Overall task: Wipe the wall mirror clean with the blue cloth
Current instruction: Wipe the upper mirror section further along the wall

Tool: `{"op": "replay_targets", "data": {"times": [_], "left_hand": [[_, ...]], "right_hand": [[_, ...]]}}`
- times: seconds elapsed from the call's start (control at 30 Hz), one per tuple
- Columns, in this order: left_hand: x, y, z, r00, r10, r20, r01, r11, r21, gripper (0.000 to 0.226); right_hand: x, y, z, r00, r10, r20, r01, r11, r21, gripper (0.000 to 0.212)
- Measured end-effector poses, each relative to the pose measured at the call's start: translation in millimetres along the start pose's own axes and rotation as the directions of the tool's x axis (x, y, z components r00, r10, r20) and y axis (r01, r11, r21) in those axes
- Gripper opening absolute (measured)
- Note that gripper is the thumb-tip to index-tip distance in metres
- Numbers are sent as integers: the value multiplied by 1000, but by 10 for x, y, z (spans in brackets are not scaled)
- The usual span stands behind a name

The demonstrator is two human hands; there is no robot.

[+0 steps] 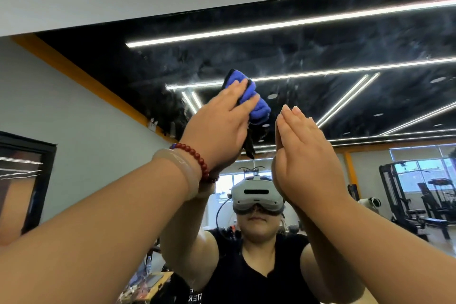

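The wall mirror (345,39) fills most of the view and shows hazy smears over its dark upper part. My left hand (219,126) is raised high and presses the bunched blue cloth (254,101) flat against the glass with straight fingers. My right hand (303,153) is beside it, palm and straight fingers flat on the mirror, holding nothing. A red bead bracelet (195,155) and a pale bangle sit on my left wrist. My reflection wearing a headset appears below the hands.
The mirror's top edge (222,8) meets a grey wall above. At the left the glass reflects a grey wall with a yellow stripe and a dark frame (27,180). Gym machines (419,200) and windows are reflected at lower right.
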State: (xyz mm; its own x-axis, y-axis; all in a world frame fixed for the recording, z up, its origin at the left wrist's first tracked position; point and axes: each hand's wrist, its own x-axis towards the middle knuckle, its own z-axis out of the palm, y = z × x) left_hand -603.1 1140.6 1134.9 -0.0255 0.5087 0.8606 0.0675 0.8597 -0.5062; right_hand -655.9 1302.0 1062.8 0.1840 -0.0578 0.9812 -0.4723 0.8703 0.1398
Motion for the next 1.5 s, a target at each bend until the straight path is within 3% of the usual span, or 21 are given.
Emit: {"op": "replay_targets", "data": {"times": [0.07, 0.13, 0.17, 0.23, 0.3, 0.37, 0.43, 0.5, 0.6, 0.7, 0.8, 0.93, 1.03, 1.1, 1.17, 1.33, 1.4, 1.5], "left_hand": [[124, -123, -58, 975, -220, -1, 220, 975, -14, 46], [241, -211, -122, 892, -450, -26, 449, 892, -44, 47], [260, -198, -138, 871, -490, -39, 488, 872, -42, 47], [238, -75, -123, 908, -416, -46, 414, 909, -43, 47], [154, 57, -84, 973, -230, -38, 227, 972, -69, 46], [79, 64, -41, 996, -90, -25, 88, 993, -80, 45], [96, -56, -30, 999, -42, -14, 40, 996, -73, 43], [206, -190, -53, 994, -105, -23, 103, 993, -59, 43], [478, -395, -108, 940, -341, -27, 339, 939, -62, 45], [700, -464, -112, 893, -450, -27, 448, 893, -50, 46], [756, -382, -82, 910, -410, -53, 407, 911, -62, 45], [645, -358, -81, 993, -120, 21, 120, 992, -43, 46], [753, -501, -109, 968, -251, 11, 251, 967, -44, 45], [882, -521, -97, 904, -426, -27, 424, 903, -66, 44], [987, -424, -49, 861, -504, -74, 499, 864, -74, 44], [1035, -215, 63, 956, -290, -35, 285, 953, -108, 45], [1094, -322, 16, 951, -307, -44, 302, 949, -93, 45], [1282, -473, -86, 896, -443, -31, 441, 895, -64, 43]], "right_hand": [[1, 0, -8, 1000, -1, 6, 1, 1000, 11, 57], [1, 0, -14, 1000, 0, 13, 0, 1000, 23, 58], [5, -2, -22, 1000, 1, 8, -1, 1000, 23, 58], [19, -18, -58, 1000, 8, -13, -8, 1000, 23, 57], [89, -62, -118, 999, 31, -14, -31, 999, 37, 56], [265, -105, -159, 998, 58, -12, -57, 996, 70, 53], [544, -102, -146, 997, 61, -47, -57, 996, 72, 49], [883, -62, -113, 998, 28, -51, -27, 999, 21, 47], [1258, -20, -60, 996, -28, 90, 29, 999, -18, 49], [1326, 27, 24, 984, -27, 177, 37, 998, -53, 54], [1276, 56, 93, 985, -32, 168, 41, 998, -55, 55], [1287, 79, 108, 986, -31, 162, 34, 999, -17, 54], [1278, 77, 115, 984, -38, 173, 44, 999, -27, 55], [1274, 78, 111, 983, -33, 179, 39, 999, -31, 56], [1276, 84, 110, 982, -29, 185, 37, 999, -37, 56], [1277, 67, 96, 983, -33, 182, 34, 999, 2, 60], [1271, 67, 105, 984, -34, 177, 37, 999, -13, 59], [1268, 77, 123, 982, -32, 185, 37, 999, -25, 58]]}}
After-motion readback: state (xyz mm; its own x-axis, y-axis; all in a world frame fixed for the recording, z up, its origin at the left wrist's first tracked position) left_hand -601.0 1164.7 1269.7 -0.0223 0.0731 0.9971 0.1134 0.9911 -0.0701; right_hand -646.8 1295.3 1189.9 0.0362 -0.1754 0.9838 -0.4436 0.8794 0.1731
